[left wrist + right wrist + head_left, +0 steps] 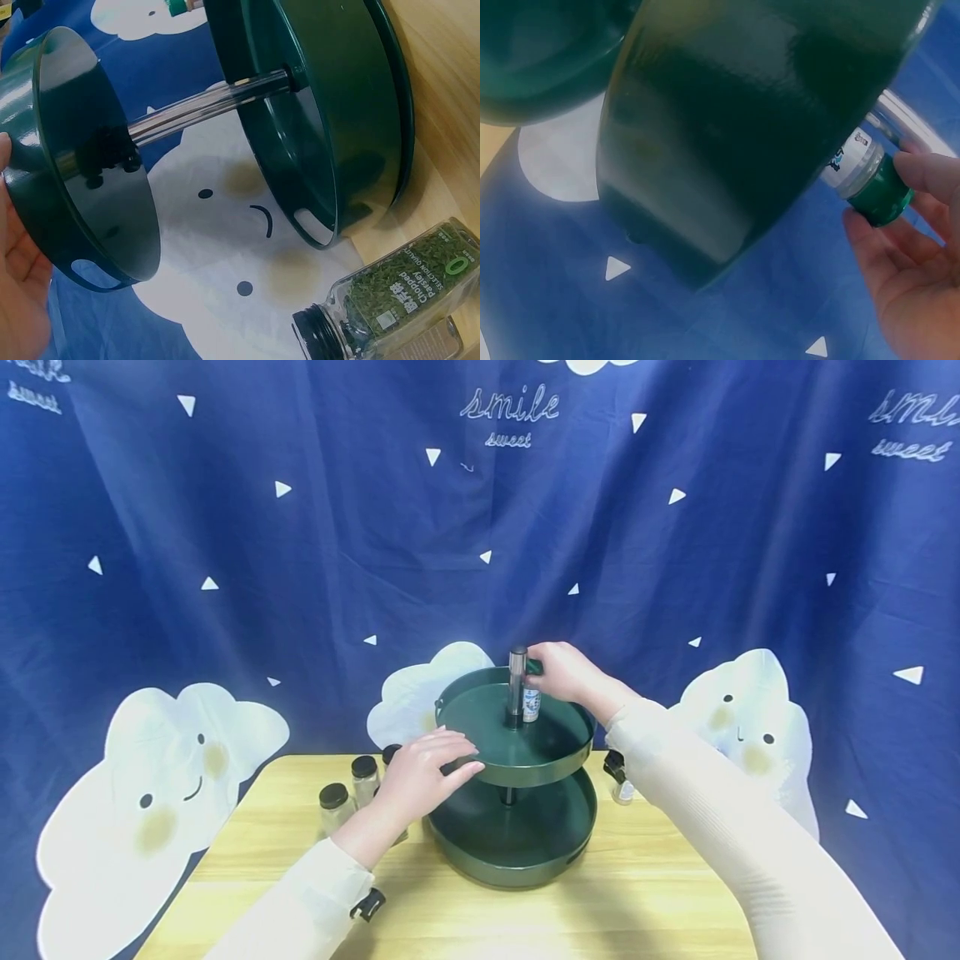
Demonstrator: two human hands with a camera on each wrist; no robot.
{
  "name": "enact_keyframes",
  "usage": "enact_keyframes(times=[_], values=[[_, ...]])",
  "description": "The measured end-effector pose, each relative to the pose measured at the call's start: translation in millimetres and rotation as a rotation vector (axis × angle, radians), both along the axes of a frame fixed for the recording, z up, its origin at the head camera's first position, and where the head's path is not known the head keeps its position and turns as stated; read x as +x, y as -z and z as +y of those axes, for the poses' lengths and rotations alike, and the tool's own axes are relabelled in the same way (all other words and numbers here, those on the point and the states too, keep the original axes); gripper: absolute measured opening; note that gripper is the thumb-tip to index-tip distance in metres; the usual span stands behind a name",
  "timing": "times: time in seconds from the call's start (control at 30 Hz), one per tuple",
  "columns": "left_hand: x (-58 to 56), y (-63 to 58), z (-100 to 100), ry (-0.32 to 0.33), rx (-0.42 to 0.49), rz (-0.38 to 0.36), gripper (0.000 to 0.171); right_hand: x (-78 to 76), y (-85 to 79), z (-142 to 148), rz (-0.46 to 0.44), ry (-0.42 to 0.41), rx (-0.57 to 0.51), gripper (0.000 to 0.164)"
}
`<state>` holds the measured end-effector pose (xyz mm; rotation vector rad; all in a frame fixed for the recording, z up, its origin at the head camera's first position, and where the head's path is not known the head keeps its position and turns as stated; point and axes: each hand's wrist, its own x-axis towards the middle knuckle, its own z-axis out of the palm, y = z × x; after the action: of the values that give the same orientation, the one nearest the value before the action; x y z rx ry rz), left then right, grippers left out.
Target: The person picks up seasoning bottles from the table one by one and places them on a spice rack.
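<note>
A dark green two-tier round tray stand [517, 774] stands on the table with a shiny centre post [517, 681]. My right hand [566, 672] pinches the green cap [881, 196] of a small shaker bottle [531, 703] with a white and blue label. That bottle is upright in the upper tier, right beside the post; the tier's wall hides its lower part in the right wrist view. At the upper tier's left front, my left hand [420, 772] rests against the outer wall, its fingers fairly straight. In the left wrist view, those fingers [22, 255] show at the left edge.
Left of the stand are several black-capped clear jars [365, 777], partly behind my left hand; one is a chopped parsley jar [412, 289]. A small white bottle [624, 792] is at the stand's right. Behind the wooden table [247, 860] hangs a blue curtain [337, 527].
</note>
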<state>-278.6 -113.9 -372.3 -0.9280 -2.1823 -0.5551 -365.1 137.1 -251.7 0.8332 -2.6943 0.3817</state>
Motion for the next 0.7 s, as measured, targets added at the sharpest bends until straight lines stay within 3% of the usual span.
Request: enact_keyframes(times=[0.4,0.7], values=[[-1.3,-0.6,0.3,0.005,0.002,0.006,0.027,3.9,-5.8,4.6,0.029,-0.018,-0.013,0.007],[-0.5,-0.4,0.9,-0.008,-0.01,-0.012,0.028,8.4,-8.8,8.0,0.011,-0.007,-0.021,0.019]])
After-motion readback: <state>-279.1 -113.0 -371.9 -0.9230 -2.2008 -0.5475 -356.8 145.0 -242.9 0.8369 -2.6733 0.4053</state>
